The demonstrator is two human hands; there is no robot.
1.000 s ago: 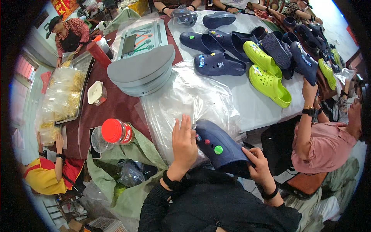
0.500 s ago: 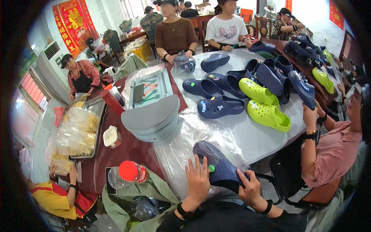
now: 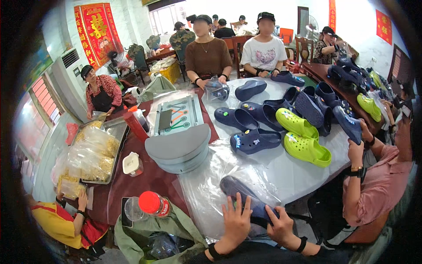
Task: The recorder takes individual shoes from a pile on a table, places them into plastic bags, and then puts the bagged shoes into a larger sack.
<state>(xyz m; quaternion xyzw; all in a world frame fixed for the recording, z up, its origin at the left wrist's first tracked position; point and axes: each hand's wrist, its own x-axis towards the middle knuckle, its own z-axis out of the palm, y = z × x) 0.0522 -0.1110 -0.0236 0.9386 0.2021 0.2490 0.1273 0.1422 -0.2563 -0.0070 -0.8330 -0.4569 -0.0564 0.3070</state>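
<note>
A navy clog (image 3: 234, 185) lies at the table's near edge, sole side up, with clear plastic film over or around it. My left hand (image 3: 237, 220) rests on it with fingers spread, partly covering a green spot. My right hand (image 3: 280, 226) grips the clog's near end, thumb and fingers at its edge. A large clear plastic bag (image 3: 198, 176) lies flat beneath and to the left of the clog. Beyond my hands stand several more navy clogs (image 3: 256, 141) with small charms, and two lime-green clogs (image 3: 307, 149).
To the left are a red-lidded jar (image 3: 151, 203), a green cloth bag (image 3: 132, 240), a white-lidded tub (image 3: 132, 163) and a stack of grey curved pieces (image 3: 178, 147). Further left, a metal tray (image 3: 118, 132) holds bagged yellow pieces. Co-workers sit around; one at right holds a navy clog (image 3: 347, 124).
The view has shifted, so the table sits slightly lower and to the right. My left hand has moved over the clog's middle, its fingers now covering most of the green spot.
</note>
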